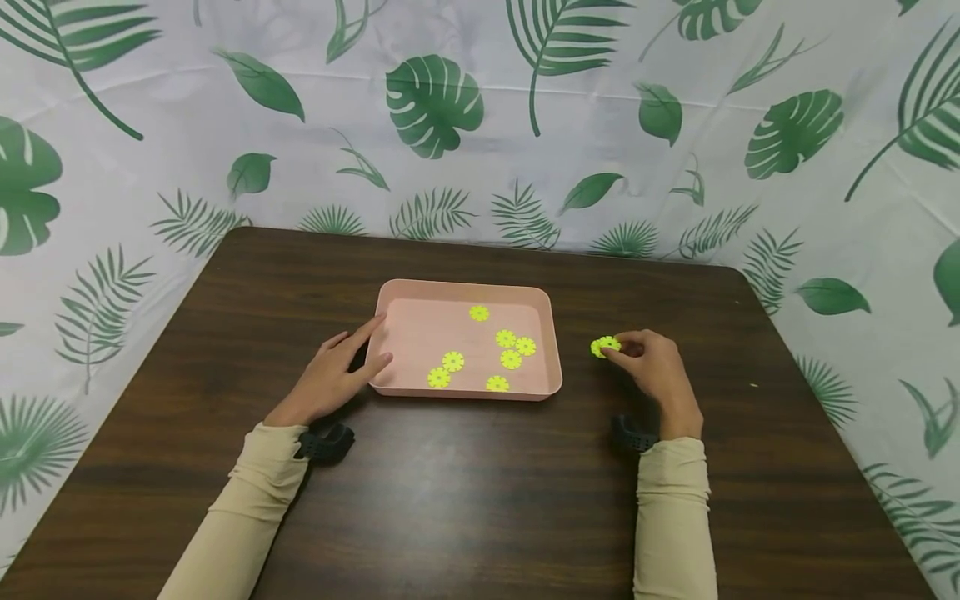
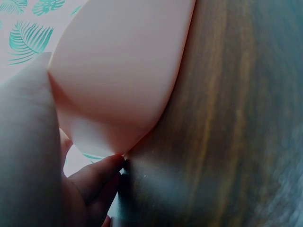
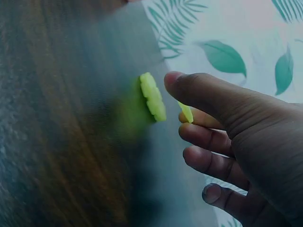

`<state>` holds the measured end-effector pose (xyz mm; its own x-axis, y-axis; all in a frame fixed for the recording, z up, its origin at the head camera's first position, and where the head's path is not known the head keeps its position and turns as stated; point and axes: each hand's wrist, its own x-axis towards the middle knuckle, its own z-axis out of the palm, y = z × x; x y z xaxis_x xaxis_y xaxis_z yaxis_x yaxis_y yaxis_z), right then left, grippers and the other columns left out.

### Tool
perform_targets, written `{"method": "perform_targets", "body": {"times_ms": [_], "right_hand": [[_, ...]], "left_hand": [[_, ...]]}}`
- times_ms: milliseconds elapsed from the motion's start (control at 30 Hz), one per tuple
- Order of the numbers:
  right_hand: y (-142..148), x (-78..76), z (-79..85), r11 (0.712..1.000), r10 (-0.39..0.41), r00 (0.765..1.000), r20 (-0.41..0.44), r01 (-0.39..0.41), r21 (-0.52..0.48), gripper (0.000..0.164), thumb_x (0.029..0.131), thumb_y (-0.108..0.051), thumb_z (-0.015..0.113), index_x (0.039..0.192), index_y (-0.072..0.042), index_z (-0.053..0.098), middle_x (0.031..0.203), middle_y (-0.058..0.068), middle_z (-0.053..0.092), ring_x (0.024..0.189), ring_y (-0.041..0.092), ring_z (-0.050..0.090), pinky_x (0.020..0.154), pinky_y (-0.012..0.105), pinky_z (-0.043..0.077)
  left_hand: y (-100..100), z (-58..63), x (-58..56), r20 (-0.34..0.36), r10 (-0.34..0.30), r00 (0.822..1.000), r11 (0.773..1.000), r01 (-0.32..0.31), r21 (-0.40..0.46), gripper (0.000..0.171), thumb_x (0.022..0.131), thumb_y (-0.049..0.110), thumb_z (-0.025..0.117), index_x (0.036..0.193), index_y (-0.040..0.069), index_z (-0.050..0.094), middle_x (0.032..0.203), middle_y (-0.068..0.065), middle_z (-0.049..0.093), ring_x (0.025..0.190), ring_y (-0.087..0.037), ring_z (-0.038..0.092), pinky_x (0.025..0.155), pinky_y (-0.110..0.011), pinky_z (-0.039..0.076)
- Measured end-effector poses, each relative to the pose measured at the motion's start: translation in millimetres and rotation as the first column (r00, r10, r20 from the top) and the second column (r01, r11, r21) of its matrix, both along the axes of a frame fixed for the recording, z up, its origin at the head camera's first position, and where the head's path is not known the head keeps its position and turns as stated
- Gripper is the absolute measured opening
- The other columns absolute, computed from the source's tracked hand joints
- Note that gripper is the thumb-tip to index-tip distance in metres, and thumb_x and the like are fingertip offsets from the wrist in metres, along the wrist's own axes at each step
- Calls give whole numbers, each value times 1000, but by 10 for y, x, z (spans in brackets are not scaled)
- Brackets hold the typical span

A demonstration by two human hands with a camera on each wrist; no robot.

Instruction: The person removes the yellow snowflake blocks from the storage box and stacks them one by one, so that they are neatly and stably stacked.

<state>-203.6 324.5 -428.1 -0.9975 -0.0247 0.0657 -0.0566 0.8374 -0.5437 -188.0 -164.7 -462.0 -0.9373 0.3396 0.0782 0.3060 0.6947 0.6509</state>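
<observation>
My left hand rests at the left side of a shallow pink tray. Its thumb and index finger are spread, their tips over the rim, and the other fingers sit outside the wall. In the left wrist view the tray appears close up beside the thumb. Right of the tray, my right hand pinches a yellow-green notched disc between thumb and index finger; the thumb hides part of it. A second such disc is close by the thumb tip, over the table.
Several more yellow-green notched discs lie inside the tray, mostly toward its right and front. The dark wooden table reaches back to a white cloth printed with green leaves. A black band is on the left wrist.
</observation>
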Motion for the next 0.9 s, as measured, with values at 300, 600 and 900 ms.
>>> {"method": "perform_targets", "body": {"times_ms": [300, 600, 900], "right_hand": [[-44, -32, -67, 1000, 8, 1000, 12, -8, 7, 45, 97, -28, 76, 123, 9, 71, 114, 26, 64, 98, 39, 62, 87, 56, 55], [-40, -33, -83, 1000, 20, 1000, 23, -20, -4, 48, 99, -28, 74, 127, 10, 67, 118, 28, 61, 100, 41, 62, 89, 58, 55], [-277, -91, 93, 999, 41, 996, -80, -43, -28, 45, 101, -26, 70, 130, 9, 66, 118, 28, 61, 101, 43, 62, 93, 61, 53]], "left_hand": [[-1, -15, 2, -12, 4, 1000, 1000, -4, 0, 75, 105, 49, 54, 167, 18, 25, 163, -18, 37, 142, -39, 48, 126, -59, 11], [-13, -21, -8, -5, -3, 1000, 1000, 3, 1, 75, 105, 50, 54, 167, 21, 24, 163, -17, 37, 143, -38, 47, 126, -58, 11], [-12, -31, -19, 1, -2, 1000, 1000, 2, 10, 75, 105, 51, 54, 167, 22, 23, 165, -14, 36, 143, -37, 47, 126, -58, 10]]}}
